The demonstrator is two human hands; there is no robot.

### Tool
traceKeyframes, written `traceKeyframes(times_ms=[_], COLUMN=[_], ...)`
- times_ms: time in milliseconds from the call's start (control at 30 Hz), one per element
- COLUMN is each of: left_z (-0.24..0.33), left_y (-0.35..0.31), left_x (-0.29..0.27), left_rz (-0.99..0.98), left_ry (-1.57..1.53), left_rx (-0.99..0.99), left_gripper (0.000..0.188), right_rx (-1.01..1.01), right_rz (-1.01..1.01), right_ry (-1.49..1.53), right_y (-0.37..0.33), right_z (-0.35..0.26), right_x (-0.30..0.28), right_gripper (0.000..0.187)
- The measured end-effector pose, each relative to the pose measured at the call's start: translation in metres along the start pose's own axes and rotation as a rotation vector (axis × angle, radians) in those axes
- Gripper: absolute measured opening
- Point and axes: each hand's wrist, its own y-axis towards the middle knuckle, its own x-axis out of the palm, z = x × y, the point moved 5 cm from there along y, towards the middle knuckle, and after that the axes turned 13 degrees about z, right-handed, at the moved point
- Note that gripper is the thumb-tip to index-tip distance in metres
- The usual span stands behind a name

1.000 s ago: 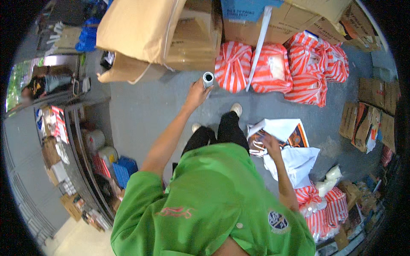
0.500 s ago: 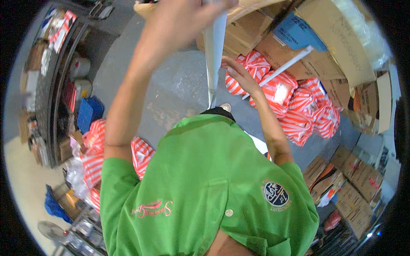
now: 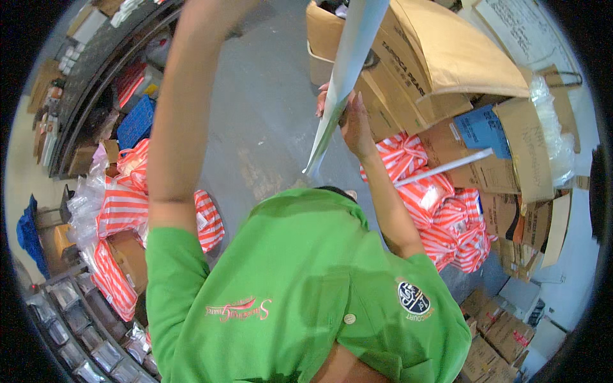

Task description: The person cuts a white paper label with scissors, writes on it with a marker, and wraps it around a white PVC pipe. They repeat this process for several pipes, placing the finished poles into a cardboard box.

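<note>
A long white tube (image 3: 338,96) stretches from the top edge toward the floor, its narrow-looking lower end just ahead of my shirt front. My right hand (image 3: 354,124) is closed round it part-way down, with fingertips showing on the tube's left side. Raised at the upper left, my left hand (image 3: 233,11) is apart from the tube. It is smeared by motion and partly cut off by the top edge, so its fingers cannot be made out.
Red-and-white striped bags (image 3: 434,198) lie on the right, a thin white stick (image 3: 447,167) across them. Cardboard boxes (image 3: 408,70) stand behind. More striped bags (image 3: 124,207), a blue basket (image 3: 135,122) and a dark shelf (image 3: 83,102) are on the left.
My left hand has left the tube and swung left, up to the top edge. My right hand has closed round the tube, which now slants more to the right at its top.
</note>
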Motion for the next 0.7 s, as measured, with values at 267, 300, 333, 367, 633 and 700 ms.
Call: traceKeyframes(times_ms=[267, 300, 333, 367, 633, 700], left_z=[-0.068, -0.07, -0.073, -0.085, -0.216, -0.255], left_y=[-0.179, -0.189, -0.199, -0.21, -0.307, -0.319], left_x=[-0.108, -0.11, -0.114, -0.119, -0.121, -0.121], left_rz=[-0.046, -0.056, -0.064, -0.041, -0.506, -0.63], left_ry=[0.243, 0.194, 0.141, 0.1, 0.027, -0.014], left_rx=[0.277, 0.277, 0.267, 0.151, -0.563, -0.62], left_gripper=[0.046, 0.046, 0.046, 0.045, 0.037, 0.04], right_rx=[-0.159, -0.211, -0.236, -0.211, -0.18, -0.18], right_rz=[0.066, 0.027, -0.059, -0.056, -0.182, -0.238], right_ry=[-0.125, -0.136, -0.079, -0.015, 0.065, -0.002], right_y=[0.016, 0.02, 0.024, 0.029, 0.123, 0.162], right_z=[0.006, 0.003, -0.003, 0.001, -0.004, 0.02], right_x=[0.072, 0.08, 0.097, 0.106, 0.147, 0.139], right_gripper=[0.063, 0.064, 0.066, 0.068, 0.069, 0.065])
